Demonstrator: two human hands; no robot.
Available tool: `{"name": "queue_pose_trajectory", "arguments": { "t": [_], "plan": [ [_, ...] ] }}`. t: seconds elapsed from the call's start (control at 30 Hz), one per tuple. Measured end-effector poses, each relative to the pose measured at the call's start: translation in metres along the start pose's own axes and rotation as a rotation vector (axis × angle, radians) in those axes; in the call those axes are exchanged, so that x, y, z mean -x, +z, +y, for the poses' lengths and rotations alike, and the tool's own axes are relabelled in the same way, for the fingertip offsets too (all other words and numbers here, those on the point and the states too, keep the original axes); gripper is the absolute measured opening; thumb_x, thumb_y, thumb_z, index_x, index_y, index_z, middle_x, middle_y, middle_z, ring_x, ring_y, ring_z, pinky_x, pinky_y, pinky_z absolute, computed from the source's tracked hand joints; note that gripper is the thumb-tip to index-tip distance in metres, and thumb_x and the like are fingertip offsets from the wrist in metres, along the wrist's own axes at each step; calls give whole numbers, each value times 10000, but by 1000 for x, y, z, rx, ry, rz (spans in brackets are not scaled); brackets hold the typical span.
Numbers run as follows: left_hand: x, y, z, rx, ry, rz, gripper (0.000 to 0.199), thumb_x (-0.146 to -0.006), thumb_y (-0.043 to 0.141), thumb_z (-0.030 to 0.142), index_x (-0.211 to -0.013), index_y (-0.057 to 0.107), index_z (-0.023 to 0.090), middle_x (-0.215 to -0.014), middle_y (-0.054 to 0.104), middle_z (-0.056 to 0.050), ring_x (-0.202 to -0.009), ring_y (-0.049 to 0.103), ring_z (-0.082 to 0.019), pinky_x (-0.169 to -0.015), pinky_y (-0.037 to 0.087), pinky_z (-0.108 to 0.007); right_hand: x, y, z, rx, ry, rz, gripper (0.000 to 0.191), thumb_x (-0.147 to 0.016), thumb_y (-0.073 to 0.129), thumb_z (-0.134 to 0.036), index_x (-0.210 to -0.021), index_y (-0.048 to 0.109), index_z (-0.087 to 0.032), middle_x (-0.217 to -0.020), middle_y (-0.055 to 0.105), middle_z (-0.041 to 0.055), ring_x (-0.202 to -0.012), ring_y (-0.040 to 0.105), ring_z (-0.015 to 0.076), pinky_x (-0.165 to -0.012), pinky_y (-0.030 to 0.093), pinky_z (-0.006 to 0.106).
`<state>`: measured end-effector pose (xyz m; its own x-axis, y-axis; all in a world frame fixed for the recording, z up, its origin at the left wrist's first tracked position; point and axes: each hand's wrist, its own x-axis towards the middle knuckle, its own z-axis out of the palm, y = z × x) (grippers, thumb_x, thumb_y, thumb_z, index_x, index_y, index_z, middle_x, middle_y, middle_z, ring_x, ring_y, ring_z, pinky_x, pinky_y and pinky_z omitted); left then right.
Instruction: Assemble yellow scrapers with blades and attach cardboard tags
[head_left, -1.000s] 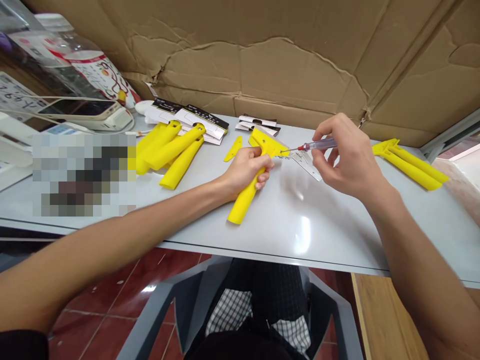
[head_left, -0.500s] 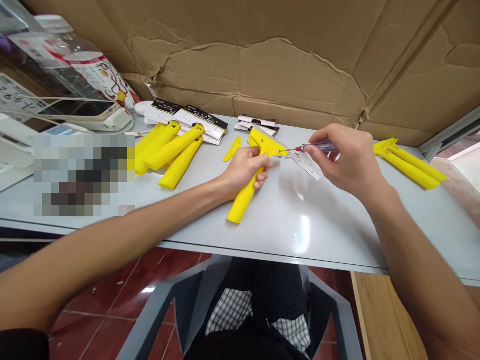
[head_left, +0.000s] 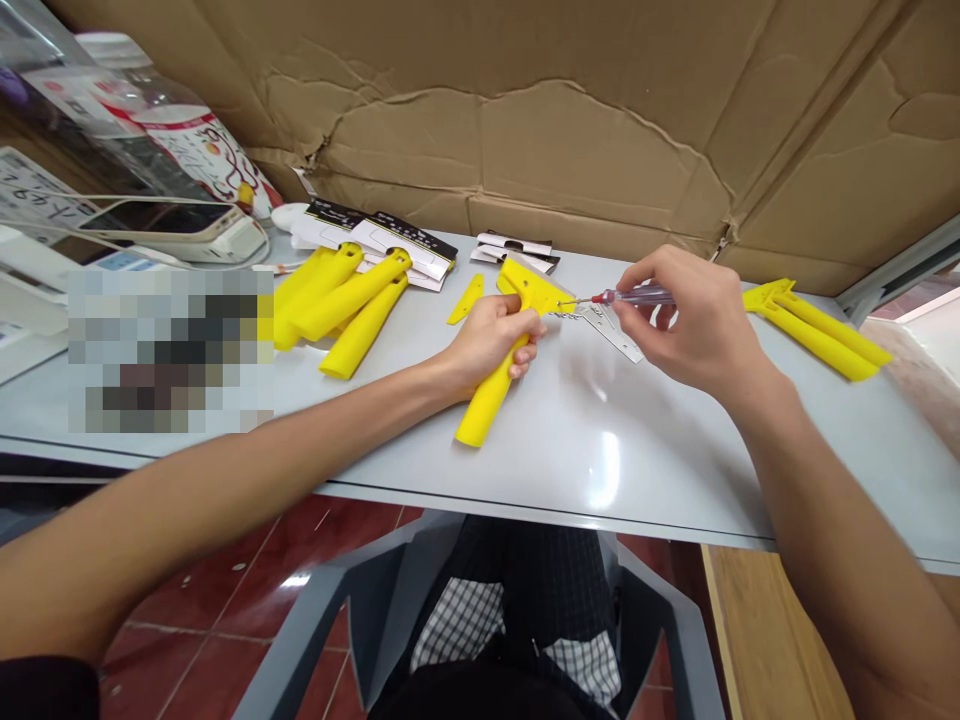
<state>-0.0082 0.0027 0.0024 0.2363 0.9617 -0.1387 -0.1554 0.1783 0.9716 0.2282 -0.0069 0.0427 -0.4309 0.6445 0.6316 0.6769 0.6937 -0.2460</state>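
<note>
Within left hand (head_left: 489, 345), yellow scraper (head_left: 486, 408)

Yellow scrapers (head_left: 341, 310) are crowding the bench (head_left: 622, 470) left of the left hand (head_left: 491, 345), more are blocking its far right, a cardboard sheet (head_left: 525, 130) is walling the back, and free surface is running along the front.

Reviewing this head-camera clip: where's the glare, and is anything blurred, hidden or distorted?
In the head view, bright glare sits on the table between the left hand and right hand; a pixelated patch hides the left area; the wide lens stretches the forearms toward the frame's corners.
</note>
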Motion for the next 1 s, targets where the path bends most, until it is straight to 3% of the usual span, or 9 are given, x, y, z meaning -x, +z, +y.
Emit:
{"name": "queue_pose_trajectory", "arguments": {
  "t": [0.17, 0.43, 0.8, 1.0],
  "plan": [
    [1, 1, 1, 3, 5, 2, 165, -686, 677, 121, -731, 529, 179, -648, 516, 30, -417, 428, -46, -332, 334, -187, 0, -1, 2, 16, 29, 2, 18, -961, 698, -278, -969, 694, -263, -925, 776, 45, -699, 681, 210, -640, 547, 381],
    [2, 2, 3, -12, 5, 4, 151, -677, 664, 122, -724, 530, 174, -659, 529, 32, -415, 432, -39, -332, 334, -184, 0, -1, -2, 80, 61, 26, 176, -970, 734, -416, -897, 737, -256, -846, 799, 46, -660, 708, 223, -641, 528, 386],
    [2, 1, 3, -26, -11, 14, 177, -687, 672, 132, -743, 515, 191, -607, 489, 43, -418, 420, -54, -334, 328, -187, -1, 5, -5, 153, 136, 45, 174, -970, 689, -387, -870, 697, -245, -753, 777, 34, -600, 671, 210, -627, 498, 365],
    [1, 2, 3, -6, -16, 12, 206, -675, 682, 135, -756, 504, 198, -596, 472, 58, -406, 408, -51, -340, 330, -189, 1, 6, -5, 50, 60, -22, 141, -925, 693, -280, -1059, 686, -237, -1006, 769, 56, -726, 681, 198, -623, 503, 341]
  ]
}}
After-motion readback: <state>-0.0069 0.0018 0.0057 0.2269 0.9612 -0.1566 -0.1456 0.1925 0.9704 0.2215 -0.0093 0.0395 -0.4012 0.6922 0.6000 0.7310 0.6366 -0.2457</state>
